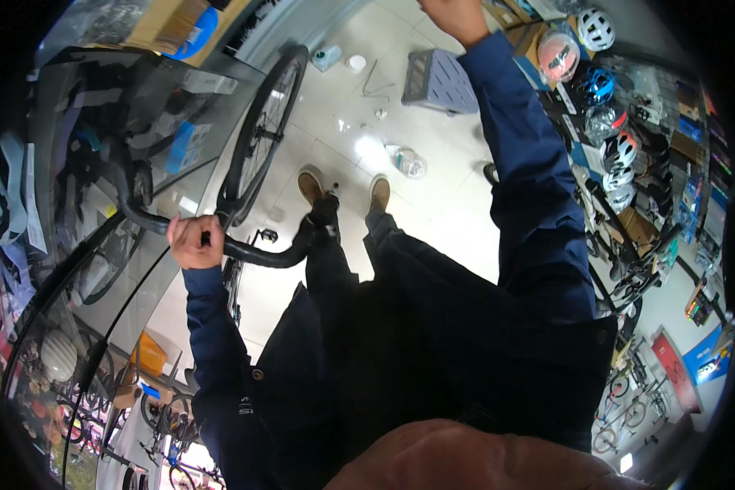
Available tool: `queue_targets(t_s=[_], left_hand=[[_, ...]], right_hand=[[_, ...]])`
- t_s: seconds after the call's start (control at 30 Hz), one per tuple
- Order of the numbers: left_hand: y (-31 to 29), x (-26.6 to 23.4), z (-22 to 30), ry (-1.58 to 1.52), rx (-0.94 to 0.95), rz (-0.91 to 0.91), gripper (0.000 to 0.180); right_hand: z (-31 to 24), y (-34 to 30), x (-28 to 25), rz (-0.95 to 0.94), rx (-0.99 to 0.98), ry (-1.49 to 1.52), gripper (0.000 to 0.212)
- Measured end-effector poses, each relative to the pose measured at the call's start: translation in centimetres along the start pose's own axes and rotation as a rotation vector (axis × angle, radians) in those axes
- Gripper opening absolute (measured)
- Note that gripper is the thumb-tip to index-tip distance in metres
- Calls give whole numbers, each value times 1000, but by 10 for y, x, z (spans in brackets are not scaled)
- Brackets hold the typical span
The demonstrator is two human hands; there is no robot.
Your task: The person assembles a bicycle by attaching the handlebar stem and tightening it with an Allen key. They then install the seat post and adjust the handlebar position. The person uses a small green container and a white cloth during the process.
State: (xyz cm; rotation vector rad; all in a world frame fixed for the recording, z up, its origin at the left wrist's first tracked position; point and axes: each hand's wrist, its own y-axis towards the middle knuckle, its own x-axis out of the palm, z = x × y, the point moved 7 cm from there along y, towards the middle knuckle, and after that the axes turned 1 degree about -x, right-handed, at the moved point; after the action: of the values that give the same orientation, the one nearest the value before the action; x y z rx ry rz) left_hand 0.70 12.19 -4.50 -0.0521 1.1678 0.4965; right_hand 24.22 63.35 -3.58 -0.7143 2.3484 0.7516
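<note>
Clearly, our left grip [196, 242] wraps the bar [261, 258], which runs crosswise through it, wheel [263, 132] ahead; our farther right grip's [457, 18] hold we cannot tell.

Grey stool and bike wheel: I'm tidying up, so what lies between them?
In the head view, the floor between wheel and stool holds a translucent container, a round white item, a bent wire and small scraps.
</note>
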Motion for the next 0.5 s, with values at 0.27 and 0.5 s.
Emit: queue_targets(t_s=[0.27,0.5], left_hand=[[-10,7,-8,25,32,9,4],[-11,11,-14,61,41,1,11]], right_hand=[[114,-286,-46,5,679,367,39],[141,-523,-30,27,1191,411,38]])
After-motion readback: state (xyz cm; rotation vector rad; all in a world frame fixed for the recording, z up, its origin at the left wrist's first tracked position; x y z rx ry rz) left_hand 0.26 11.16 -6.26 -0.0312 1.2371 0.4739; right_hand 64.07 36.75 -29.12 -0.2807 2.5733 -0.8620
